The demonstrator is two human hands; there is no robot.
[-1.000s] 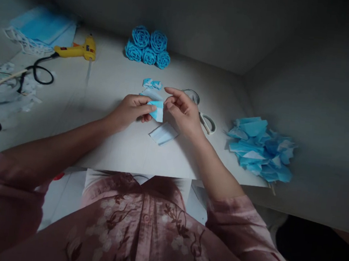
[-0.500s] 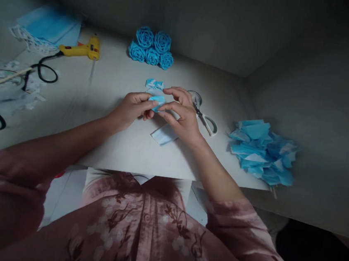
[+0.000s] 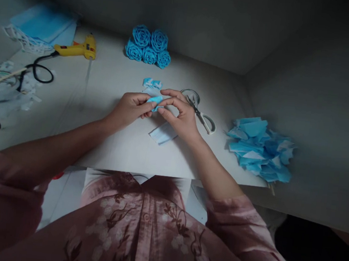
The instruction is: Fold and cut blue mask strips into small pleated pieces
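Well, left hand [image 3: 133, 107]: thumb and bent forefinger pinching a small blue piece [image 3: 154, 100], the other fingers curled in beneath.
Right hand [image 3: 181, 113]: thumb and forefinger closing on the near right edge of that same piece, another finger stretched out above, spread away from those two.
Small blue piece: between both sets of fingertips, held over the table [image 3: 122, 154]; its folds are too small for me to make out.
Pale strip [image 3: 162, 134]: flat on the table, just nearer the person than the right fingers and partly under that hand.
Blue-and-white folded bits [image 3: 152, 83]: just beyond the fingertips.
Scissors [image 3: 207, 123]: right of the right fingers, blades by a round clear object [image 3: 194, 93].
Blue rosettes [image 3: 149, 54]: five, stacked well beyond the fingers.
Yellow glue gun [image 3: 77, 48]: far off beyond the left fingers, to their left.
Crumpled blue bunch [image 3: 258, 149]: well right of the right fingers.
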